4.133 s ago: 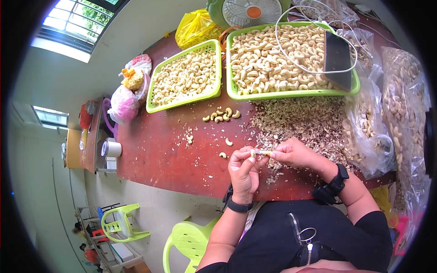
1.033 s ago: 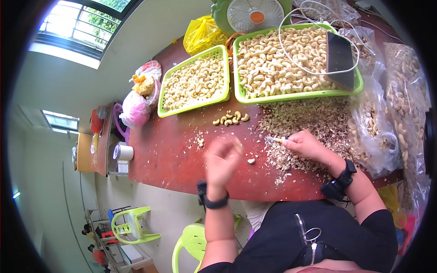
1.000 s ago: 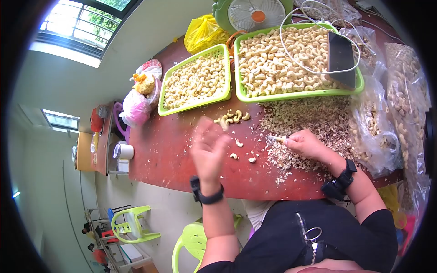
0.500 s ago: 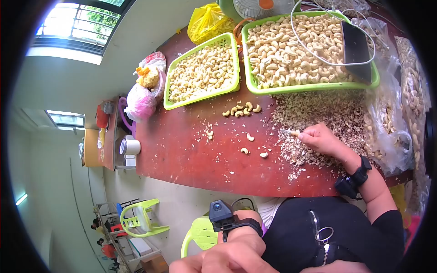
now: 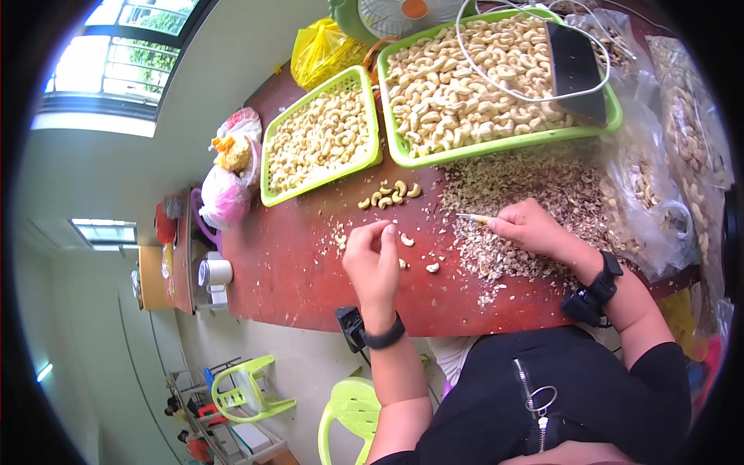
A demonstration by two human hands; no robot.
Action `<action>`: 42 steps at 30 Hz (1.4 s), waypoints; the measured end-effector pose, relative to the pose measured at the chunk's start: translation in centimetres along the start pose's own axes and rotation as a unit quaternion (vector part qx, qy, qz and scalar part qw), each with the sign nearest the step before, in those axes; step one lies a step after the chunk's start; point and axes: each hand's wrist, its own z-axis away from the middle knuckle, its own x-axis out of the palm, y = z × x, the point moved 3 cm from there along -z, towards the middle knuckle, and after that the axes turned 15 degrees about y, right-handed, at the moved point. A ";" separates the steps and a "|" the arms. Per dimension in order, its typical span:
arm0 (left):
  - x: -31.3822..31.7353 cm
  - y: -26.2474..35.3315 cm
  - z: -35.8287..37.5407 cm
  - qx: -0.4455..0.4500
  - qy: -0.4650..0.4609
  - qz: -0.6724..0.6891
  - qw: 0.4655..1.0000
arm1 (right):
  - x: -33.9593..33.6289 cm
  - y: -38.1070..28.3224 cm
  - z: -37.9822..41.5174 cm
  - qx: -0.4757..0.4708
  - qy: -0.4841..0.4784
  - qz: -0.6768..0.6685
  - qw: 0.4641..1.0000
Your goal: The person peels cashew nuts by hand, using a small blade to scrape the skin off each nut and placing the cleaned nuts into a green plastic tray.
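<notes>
Right hand (image 5: pixel 532 229) gripping a slim, pale-handled tool (image 5: pixel 476 218) over scattered brownish flakes (image 5: pixel 527 182) on the red table (image 5: pixel 287 271); left hand (image 5: pixel 373 261), thumb and fingers drawn near one another, beside loose cashews (image 5: pixel 407 241) (whether it holds one cannot be told). Behind: a smaller green basket (image 5: pixel 323 184) and a larger green basket (image 5: pixel 504 146), both filled with cashews, the larger also bearing a dark flat device (image 5: pixel 575 70) crossed by a white cable (image 5: pixel 535 99). At right: clear bags (image 5: pixel 639 178)
</notes>
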 end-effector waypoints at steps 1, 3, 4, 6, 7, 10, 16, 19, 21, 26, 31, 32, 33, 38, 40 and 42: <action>1.1 -2.5 0.0 -0.028 -0.040 -0.093 0.994 | 0.2 0.4 -0.3 -0.026 0.005 0.023 0.999; 2.6 -3.9 0.3 0.006 -0.088 -0.264 0.960 | 0.3 0.4 -0.2 -0.022 0.018 0.027 0.999; 3.0 -3.6 0.5 0.015 -0.099 -0.251 0.963 | 0.3 1.2 -0.7 -0.096 0.023 0.045 0.994; 3.6 -3.4 0.5 -0.002 -0.159 -0.284 0.945 | -0.2 0.7 -0.5 -0.113 0.038 0.065 0.991; 3.8 -4.1 0.5 0.037 -0.150 -0.261 0.953 | -0.2 1.1 -0.6 -0.113 0.041 0.075 0.990; 3.6 -2.8 1.2 0.014 -0.111 -0.176 0.978 | -0.7 0.6 -0.1 -0.115 0.043 0.079 0.989; 4.2 8.1 4.4 -0.102 -0.272 0.194 0.937 | -0.5 1.0 -0.2 -0.133 0.046 0.093 0.986; 8.0 15.6 7.1 -0.063 -0.344 0.330 0.877 | 0.1 1.2 0.5 -0.138 0.055 0.009 0.989; 9.2 17.6 8.5 -0.058 -0.396 0.363 0.841 | -0.1 1.1 1.0 -0.148 0.076 -0.157 0.974; 9.1 13.8 7.9 -0.030 -0.315 0.389 0.865 | -1.6 1.4 0.7 -0.175 0.100 -0.242 0.949; 4.7 6.8 4.7 -0.120 -0.185 0.269 0.938 | -1.1 1.2 -1.1 -0.118 0.053 0.097 0.987; 4.3 6.0 4.2 -0.143 -0.149 0.251 0.946 | -0.5 1.1 -1.3 -0.120 0.046 0.096 0.987; 4.1 5.8 4.0 -0.139 -0.118 0.237 0.954 | -0.4 1.0 -1.4 -0.126 0.045 0.104 0.986; 7.7 10.2 6.1 0.092 -0.184 0.215 0.955 | 0.5 1.8 -1.0 -0.183 0.093 0.116 0.972; 9.7 13.9 7.4 0.213 -0.215 0.158 0.940 | 0.8 3.5 -0.7 -0.289 0.069 -0.126 0.946; 12.6 14.6 8.7 0.292 -0.239 0.094 0.921 | 0.9 4.2 0.1 -0.305 0.070 -0.222 0.924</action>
